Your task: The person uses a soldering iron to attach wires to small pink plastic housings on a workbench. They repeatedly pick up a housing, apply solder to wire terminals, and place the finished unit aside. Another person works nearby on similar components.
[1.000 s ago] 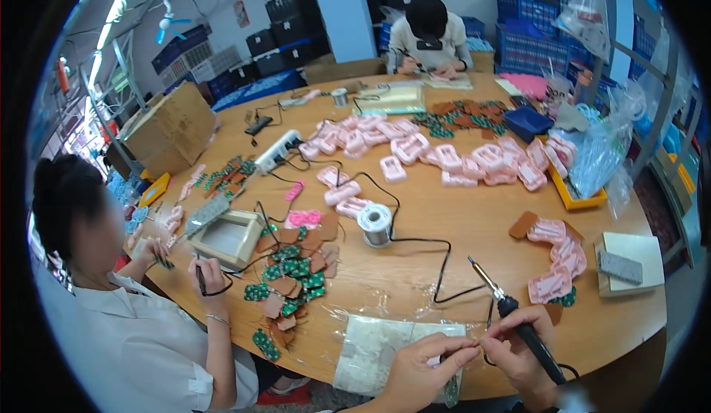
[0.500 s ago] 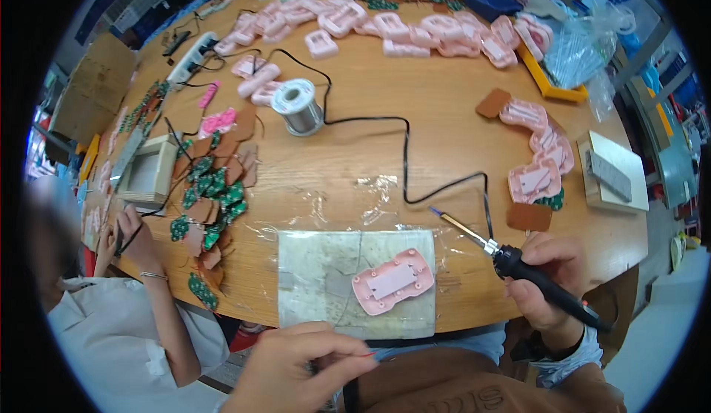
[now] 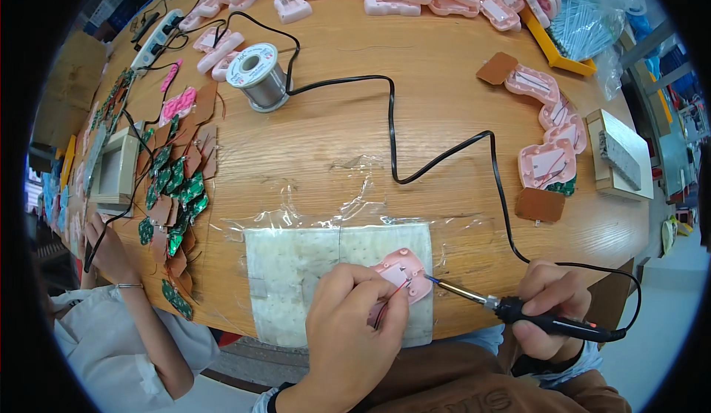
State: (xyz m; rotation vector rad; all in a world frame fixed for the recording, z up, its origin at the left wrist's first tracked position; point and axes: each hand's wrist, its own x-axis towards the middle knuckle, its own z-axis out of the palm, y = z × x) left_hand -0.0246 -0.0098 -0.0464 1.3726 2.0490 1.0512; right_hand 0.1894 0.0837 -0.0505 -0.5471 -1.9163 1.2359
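Observation:
My left hand [image 3: 344,335] is closed, pinching thin red and black wires [image 3: 381,315] over a pink plastic shell [image 3: 419,285]. The shell lies open side up on a pale, stained mat [image 3: 289,280] and is partly hidden by my fingers. My right hand [image 3: 549,313] grips the black handle of a soldering iron [image 3: 509,310]. Its metal tip points left and reaches the shell's right edge, close to the wire ends; whether it touches anything I cannot tell.
A solder spool [image 3: 259,91] stands beyond the mat, beside the iron's black cord [image 3: 392,131]. Green and brown circuit boards [image 3: 178,183] pile up at left, near a co-worker's hand [image 3: 115,254]. Pink shells [image 3: 544,162] lie at right beside a sponge block [image 3: 618,160].
My left hand has come up from the table's front edge to the shell, holding the wires. The soldering iron's tip has lowered toward the shell. The view has shifted.

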